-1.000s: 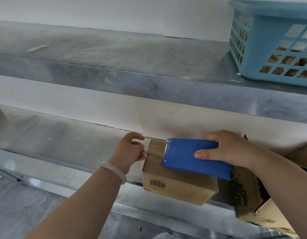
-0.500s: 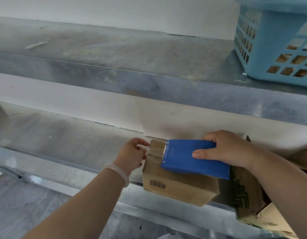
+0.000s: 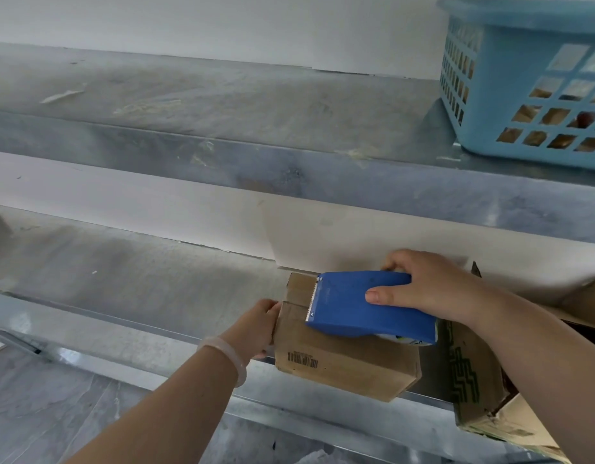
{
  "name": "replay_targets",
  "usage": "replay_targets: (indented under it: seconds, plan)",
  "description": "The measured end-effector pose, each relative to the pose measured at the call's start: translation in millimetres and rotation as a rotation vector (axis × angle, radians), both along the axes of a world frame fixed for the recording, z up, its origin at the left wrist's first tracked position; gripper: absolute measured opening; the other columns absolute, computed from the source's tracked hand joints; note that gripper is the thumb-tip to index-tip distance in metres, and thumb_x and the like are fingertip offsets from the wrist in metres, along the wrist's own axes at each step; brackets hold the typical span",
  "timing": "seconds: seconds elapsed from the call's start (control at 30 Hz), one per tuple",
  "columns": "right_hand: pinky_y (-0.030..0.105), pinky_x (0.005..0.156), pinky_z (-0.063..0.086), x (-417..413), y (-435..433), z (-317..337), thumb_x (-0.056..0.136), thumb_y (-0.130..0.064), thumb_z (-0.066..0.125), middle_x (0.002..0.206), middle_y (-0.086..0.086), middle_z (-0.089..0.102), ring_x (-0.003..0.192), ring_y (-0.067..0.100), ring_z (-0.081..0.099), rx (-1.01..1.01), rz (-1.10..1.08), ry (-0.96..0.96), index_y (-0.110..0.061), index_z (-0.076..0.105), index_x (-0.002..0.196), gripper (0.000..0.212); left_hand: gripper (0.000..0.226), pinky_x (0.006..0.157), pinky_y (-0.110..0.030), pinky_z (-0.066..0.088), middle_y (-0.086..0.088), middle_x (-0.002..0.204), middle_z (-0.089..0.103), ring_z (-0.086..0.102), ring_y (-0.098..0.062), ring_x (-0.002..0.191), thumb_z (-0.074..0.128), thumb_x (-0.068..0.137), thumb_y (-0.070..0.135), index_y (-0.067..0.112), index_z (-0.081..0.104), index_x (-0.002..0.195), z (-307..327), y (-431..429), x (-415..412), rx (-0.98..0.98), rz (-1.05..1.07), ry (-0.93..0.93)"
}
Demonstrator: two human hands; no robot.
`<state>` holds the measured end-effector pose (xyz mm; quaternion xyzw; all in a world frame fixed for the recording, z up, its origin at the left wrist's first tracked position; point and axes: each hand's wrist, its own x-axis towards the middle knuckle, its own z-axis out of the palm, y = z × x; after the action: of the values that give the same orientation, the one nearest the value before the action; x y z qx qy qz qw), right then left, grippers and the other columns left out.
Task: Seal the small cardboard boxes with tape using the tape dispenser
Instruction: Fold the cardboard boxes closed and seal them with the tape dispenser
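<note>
Small cardboard box sits on the lower metal shelf, close to the front lip, its near right corner jutting past it; barcode label on the near face. Blue tape dispenser lies on top of the box, toothed blade pointing left, just short of the box's left end. A bit of the tape roll shows under the dispenser's right end. Right hand is clamped on the dispenser: thumb flat along the near side, fingers wrapped over the top to the far side. Left hand, pale bracelet on the wrist, is against the box's left end, fingertips touching the upper edge; cannot tell whether it pinches or only presses. A larger carton with green print stands just right of the box. Upper shelf carries a light blue basket at far right.
</note>
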<state>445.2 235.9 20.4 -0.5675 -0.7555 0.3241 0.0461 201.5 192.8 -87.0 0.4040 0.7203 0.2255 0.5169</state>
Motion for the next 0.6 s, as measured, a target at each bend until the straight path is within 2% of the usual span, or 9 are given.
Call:
replay_targets:
  seconds: [0.07,0.1,0.17,0.23,0.27,0.33,0.37,0.5,0.6]
  plan:
    - [0.020,0.088,0.042,1,-1,-1,0.072,-0.054,0.074,0.125,-0.026,0.046,0.111,0.000,0.047,-0.004,0.011,0.104,-0.046,0.047,0.131,0.065,0.030,0.063,-0.034,0.056,-0.008,0.104,0.062,0.062,-0.022,0.086,0.038,0.104,0.029,0.015,0.052,0.127,-4,-4,1,0.019,0.111,-0.126]
    - [0.018,0.092,0.039,1,-1,-1,0.073,-0.052,0.075,0.127,-0.031,0.041,0.115,-0.003,0.042,-0.007,0.025,0.147,-0.052,0.041,0.135,0.071,0.031,0.067,-0.035,0.057,-0.010,0.108,0.062,0.062,-0.023,0.090,0.038,0.104,0.026,0.014,0.052,0.129,-6,-3,1,0.058,0.168,-0.161]
    - [0.007,0.086,0.034,1,-2,-2,0.076,-0.047,0.075,0.121,-0.041,0.037,0.106,-0.015,0.041,-0.003,0.073,0.192,-0.060,0.039,0.131,0.067,0.035,0.079,-0.037,0.054,-0.008,0.117,0.061,0.060,-0.023,0.103,0.038,0.104,0.024,0.016,0.048,0.136,-4,0,2,0.160,0.285,-0.226]
    - [0.001,0.076,0.034,-1,-2,-2,0.077,-0.044,0.075,0.112,-0.049,0.036,0.094,-0.025,0.041,-0.003,0.105,0.211,-0.064,0.043,0.124,0.060,0.038,0.096,-0.036,0.046,-0.002,0.128,0.058,0.055,-0.018,0.114,0.038,0.103,0.031,0.024,0.043,0.140,2,6,5,0.245,0.271,-0.233]
    - [0.000,0.075,0.035,-1,-2,-2,0.077,-0.042,0.076,0.111,-0.049,0.039,0.093,-0.027,0.042,-0.005,0.115,0.219,-0.063,0.046,0.121,0.057,0.039,0.096,-0.029,0.043,0.002,0.128,0.057,0.054,-0.014,0.112,0.037,0.103,0.035,0.030,0.039,0.142,6,7,9,0.267,0.212,-0.224]
    - [0.003,0.078,0.038,0,-1,-2,0.079,-0.040,0.075,0.112,-0.042,0.050,0.096,-0.024,0.048,-0.012,0.134,0.226,-0.063,0.053,0.114,0.047,0.038,0.077,-0.016,0.044,0.008,0.117,0.056,0.053,-0.002,0.095,0.035,0.104,0.038,0.042,0.029,0.141,11,8,20,0.255,0.095,-0.199]
    - [0.006,0.080,0.039,1,0,-2,0.080,-0.040,0.074,0.113,-0.039,0.055,0.098,-0.020,0.051,-0.017,0.145,0.221,-0.063,0.056,0.110,0.042,0.037,0.071,-0.013,0.044,0.008,0.114,0.056,0.051,0.002,0.089,0.034,0.104,0.036,0.043,0.027,0.140,9,9,24,0.252,0.063,-0.186]
    - [0.011,0.088,0.040,4,3,0,0.080,-0.050,0.065,0.113,-0.040,0.057,0.103,-0.019,0.051,-0.056,0.199,0.196,-0.065,0.061,0.104,0.029,0.048,0.083,-0.022,0.044,0.004,0.124,0.054,0.054,-0.007,0.098,0.035,0.104,0.032,0.033,0.021,0.150,0,12,24,0.280,0.034,-0.149]
    - [0.015,0.097,0.038,6,5,2,0.073,-0.059,0.057,0.115,-0.042,0.055,0.109,-0.017,0.050,-0.079,0.243,0.170,-0.068,0.058,0.106,0.035,0.048,0.076,-0.015,0.043,0.007,0.123,0.053,0.053,-0.003,0.096,0.035,0.104,0.031,0.033,0.021,0.151,2,10,22,0.290,0.028,-0.151]
